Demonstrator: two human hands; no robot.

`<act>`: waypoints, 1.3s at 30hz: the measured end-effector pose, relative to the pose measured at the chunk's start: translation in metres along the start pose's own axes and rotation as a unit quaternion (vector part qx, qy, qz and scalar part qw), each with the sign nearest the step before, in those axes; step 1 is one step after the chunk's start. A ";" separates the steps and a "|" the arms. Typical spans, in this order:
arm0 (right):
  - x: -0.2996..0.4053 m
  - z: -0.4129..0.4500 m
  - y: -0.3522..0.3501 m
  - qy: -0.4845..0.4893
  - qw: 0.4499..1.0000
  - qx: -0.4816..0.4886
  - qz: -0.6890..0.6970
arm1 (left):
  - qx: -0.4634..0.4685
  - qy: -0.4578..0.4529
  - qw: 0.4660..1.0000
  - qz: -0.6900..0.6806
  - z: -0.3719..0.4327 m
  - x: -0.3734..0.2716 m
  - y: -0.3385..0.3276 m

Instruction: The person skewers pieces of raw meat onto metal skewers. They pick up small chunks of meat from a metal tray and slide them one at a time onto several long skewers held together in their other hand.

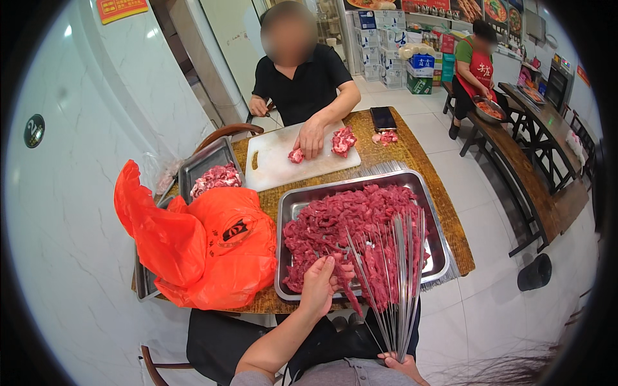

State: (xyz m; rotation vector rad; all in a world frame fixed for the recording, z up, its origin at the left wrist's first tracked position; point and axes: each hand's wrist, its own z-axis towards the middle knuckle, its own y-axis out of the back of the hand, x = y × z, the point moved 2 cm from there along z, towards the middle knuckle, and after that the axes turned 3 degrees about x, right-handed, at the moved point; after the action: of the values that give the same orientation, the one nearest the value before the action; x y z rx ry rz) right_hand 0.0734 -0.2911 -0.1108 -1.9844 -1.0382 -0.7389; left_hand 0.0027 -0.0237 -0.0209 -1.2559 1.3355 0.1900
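Note:
My left hand (319, 282) pinches a strip of raw red meat (348, 289) over the near edge of a steel tray (359, 179). Low in the view, my right hand (403, 366) grips a fanned bundle of metal skewers (403, 309) by their lower ends. Several skewers carry raw meat (374, 275) along their middles, and their bare upper parts reach over the tray. A heap of sliced raw meat (343, 207) fills much of that tray. More metal skewers (386, 167) lie beneath the tray, showing along its far and right edges.
Across the wooden table (429, 178), a person in black handles meat on a white cutting board (270, 169). An orange-red plastic bag (231, 260) stands left, before a smaller meat tray (186, 171). A phone (383, 118) lies far right. Another person sits by a bench (519, 178).

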 end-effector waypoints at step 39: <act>0.017 -0.011 -0.010 -0.010 0.999 -0.039 0.021 | -0.015 -0.269 0.475 0.838 0.075 -0.058 0.058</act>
State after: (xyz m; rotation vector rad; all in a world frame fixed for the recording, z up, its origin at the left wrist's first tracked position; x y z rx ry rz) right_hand 0.0716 -0.2891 -0.0884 -2.0770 -0.9886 -0.7482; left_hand -0.0120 0.0863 -0.0274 0.6139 1.4522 1.7991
